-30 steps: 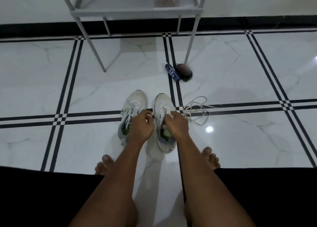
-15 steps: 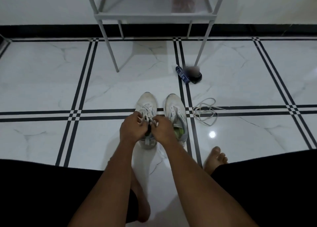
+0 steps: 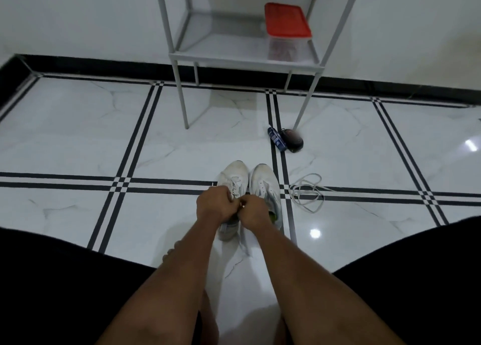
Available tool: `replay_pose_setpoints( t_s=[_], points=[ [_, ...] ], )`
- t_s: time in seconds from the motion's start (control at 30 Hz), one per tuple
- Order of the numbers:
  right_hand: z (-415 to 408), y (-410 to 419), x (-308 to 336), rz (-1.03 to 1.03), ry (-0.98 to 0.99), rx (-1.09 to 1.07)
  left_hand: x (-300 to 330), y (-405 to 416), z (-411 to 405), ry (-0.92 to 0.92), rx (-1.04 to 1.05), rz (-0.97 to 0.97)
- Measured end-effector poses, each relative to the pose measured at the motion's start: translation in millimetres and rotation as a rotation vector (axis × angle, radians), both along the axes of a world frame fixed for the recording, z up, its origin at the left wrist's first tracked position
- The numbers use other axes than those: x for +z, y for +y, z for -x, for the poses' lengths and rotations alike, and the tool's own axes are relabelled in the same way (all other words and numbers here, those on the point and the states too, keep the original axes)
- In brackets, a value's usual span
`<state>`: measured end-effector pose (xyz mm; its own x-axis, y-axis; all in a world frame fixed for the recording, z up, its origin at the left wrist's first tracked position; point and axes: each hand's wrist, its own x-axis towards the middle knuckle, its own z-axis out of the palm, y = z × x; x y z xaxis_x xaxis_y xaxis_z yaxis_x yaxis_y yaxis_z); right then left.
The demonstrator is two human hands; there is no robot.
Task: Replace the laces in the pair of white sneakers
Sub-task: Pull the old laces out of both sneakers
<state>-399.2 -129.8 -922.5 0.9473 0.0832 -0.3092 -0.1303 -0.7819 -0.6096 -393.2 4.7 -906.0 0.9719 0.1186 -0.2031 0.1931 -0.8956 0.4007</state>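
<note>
Head view: both hands, left hand (image 3: 211, 206) and right hand (image 3: 253, 210), curl over the left sneaker (image 3: 232, 182) on the floor (image 3: 78, 141), fingers seemingly pinching its lace. Unlacing looks underway; next, draw it free. A loose lace (image 3: 308, 192) lies beside the right sneaker (image 3: 264, 182).

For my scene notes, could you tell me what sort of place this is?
Probably a room in a home: glossy marble-look floor tiles, a light metal shelf rack holding a red-lidded food container, and sneakers on the floor.
</note>
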Motion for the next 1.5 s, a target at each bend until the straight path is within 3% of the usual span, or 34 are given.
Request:
replay_pose_setpoints(
  t_s=[0.27, 0.47, 0.53, 0.7, 0.97, 1.17, 1.27, 1.37, 1.5],
  points=[
    [-20, -3, 9, 0.123, 0.104, 0.079, 10, -9, -14, 0.14, 0.103, 0.082],
    [-20, 0, 3, 0.132, 0.107, 0.035, 40, 10, -46, 0.31, -0.055, 0.096],
    [-17, 3, 4, 0.14, 0.11, 0.024, 54, 19, -64, 0.36, -0.064, 0.203],
    [-17, 3, 14, 0.126, 0.183, -0.01, 101, 33, -86, 0.414, 0.21, 0.729],
    [-24, -1, 7, 0.12, 0.147, 0.03, 121, 32, -96, 0.216, 0.471, 1.077],
    [-15, 0, 9, 0.115, 0.115, 0.011, 118, 37, -84, 0.201, 0.413, 0.967],
    [-12, 0, 4, 0.105, 0.106, -0.004, 100, 56, -78, 0.147, 0.365, 0.664],
    [-13, -1, 4, 0.085, 0.118, -0.012, 80, 73, -67, 0.111, 0.367, 0.483],
    [-12, -6, 1, 0.043, 0.117, -0.024, 56, 69, -52, 0.214, 0.111, -0.12]
  ],
)
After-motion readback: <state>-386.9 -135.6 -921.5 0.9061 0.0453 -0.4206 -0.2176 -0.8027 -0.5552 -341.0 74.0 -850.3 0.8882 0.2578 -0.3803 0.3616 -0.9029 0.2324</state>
